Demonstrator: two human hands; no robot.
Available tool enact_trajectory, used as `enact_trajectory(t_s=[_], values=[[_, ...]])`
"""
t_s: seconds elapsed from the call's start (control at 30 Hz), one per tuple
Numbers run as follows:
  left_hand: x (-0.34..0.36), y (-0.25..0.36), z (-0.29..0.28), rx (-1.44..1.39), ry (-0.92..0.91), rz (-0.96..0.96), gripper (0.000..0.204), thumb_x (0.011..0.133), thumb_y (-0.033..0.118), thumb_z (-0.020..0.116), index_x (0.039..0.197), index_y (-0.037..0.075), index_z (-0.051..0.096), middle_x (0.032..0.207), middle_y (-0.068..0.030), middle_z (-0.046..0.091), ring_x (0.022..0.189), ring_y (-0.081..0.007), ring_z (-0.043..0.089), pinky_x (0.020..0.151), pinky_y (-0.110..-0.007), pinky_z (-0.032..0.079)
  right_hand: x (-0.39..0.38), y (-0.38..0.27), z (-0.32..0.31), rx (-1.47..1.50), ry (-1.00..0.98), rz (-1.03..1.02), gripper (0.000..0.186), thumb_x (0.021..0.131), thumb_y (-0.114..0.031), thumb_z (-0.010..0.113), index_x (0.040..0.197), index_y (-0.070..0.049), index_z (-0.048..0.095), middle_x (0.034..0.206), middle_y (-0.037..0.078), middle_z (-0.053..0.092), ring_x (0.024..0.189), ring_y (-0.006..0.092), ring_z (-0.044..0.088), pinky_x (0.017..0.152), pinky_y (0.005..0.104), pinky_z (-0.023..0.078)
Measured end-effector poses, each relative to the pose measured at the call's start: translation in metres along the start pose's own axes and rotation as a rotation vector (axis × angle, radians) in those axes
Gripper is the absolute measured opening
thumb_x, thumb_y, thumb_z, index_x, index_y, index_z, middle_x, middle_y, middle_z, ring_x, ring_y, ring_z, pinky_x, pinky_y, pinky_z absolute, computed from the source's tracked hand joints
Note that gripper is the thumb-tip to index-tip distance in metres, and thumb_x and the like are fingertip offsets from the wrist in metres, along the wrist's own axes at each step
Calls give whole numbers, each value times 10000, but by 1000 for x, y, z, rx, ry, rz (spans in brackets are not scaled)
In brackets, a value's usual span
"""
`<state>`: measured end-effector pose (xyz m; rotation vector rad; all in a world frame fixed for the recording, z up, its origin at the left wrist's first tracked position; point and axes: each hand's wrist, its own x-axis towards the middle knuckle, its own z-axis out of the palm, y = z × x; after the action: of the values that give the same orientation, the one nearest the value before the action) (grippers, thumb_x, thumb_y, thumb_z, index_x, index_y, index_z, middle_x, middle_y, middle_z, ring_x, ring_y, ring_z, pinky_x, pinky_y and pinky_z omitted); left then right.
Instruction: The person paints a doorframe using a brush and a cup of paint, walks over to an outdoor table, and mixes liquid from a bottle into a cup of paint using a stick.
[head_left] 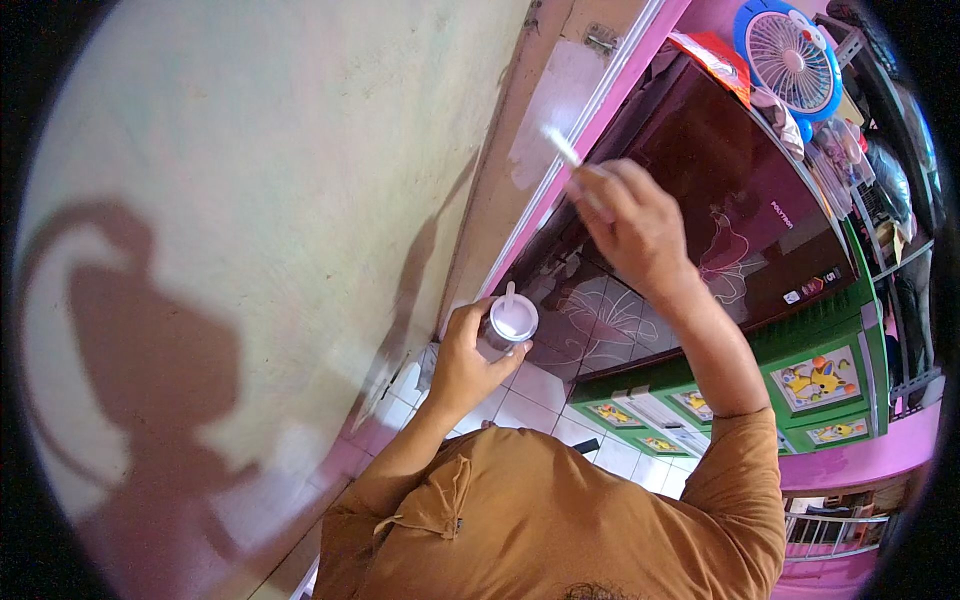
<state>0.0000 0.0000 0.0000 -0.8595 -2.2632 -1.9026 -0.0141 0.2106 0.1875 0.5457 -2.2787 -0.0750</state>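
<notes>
My left hand (463, 362) is wrapped round a small round jar (514, 330) of whitish paint, its open top facing up. A pale, flat stick (510, 296) leans in the jar against its rim. Higher up and to the right, my right hand (640, 225) grips a slim paintbrush (562, 146), white at the tip and smeared by motion. Beyond the brush tip, a whitish painted patch (560, 100) covers part of a brown door frame (490, 200). Whether the tip touches the frame, I cannot tell.
A large pale panel (290, 120) fills the left side, bearing my shadow. Close on the right stands a dark red glossy refrigerator (690, 170), with a blue fan (792, 62) near its top. Below it are green drawers (800, 375) and white floor tiles (530, 400).
</notes>
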Motion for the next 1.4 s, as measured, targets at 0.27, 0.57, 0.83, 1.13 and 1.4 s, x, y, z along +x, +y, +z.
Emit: enact_trajectory(t_s=[0.27, 0.57, 0.83, 1.13, 1.4], values=[[-12, 3, -6, 9, -14, -26, 675, 754, 271, 901, 1282, 16, 567, 1176, -192, 645, 1082, -351, 657, 917, -434, 522, 31, 9, -15, -111, 159, 25, 195, 908, -139, 709, 1091, -76, 684, 908, 75, 613, 799, 244, 645, 646, 362, 552], [-25, -1, -6, 36, -15, 6, 685, 757, 236, 895, 1303, 14, 546, 1110, -178, 601, 998, -313, 628, 847, -406, 523, -13, -6, 24, -76, -225, -141, 416, 809, -78, 629, 1224, -54, 601, 1002, 121, 533, 909, 269, 572, 736, 366, 534], [-29, -1, -8, 37, -36, 4, 685, 761, 229, 890, 1312, 21, 540, 1129, -184, 605, 1009, -319, 634, 857, -411, 528, 30, -2, 4, -228, -70, -130, 415, 804, -82, 612, 1218, -47, 599, 1035, 116, 533, 927, 270, 545, 764, 364, 522], [-30, 3, -13, -1, -59, -88, 678, 747, 253, 910, 1284, 10, 576, 1196, -181, 651, 1122, -314, 653, 952, -418, 516, 37, -4, 2, -248, -64, -114, 354, 805, -121, 617, 1144, -22, 620, 1024, 127, 523, 921, 264, 526, 806, 351, 499], [-32, 1, -14, 14, -68, -86, 677, 747, 256, 912, 1280, 5, 580, 1197, -180, 648, 1116, -315, 649, 962, -408, 512, 23, -7, 10, -179, -80, -137, 354, 795, -106, 623, 1134, -6, 610, 1010, 116, 520, 926, 260, 530, 812, 349, 511]])
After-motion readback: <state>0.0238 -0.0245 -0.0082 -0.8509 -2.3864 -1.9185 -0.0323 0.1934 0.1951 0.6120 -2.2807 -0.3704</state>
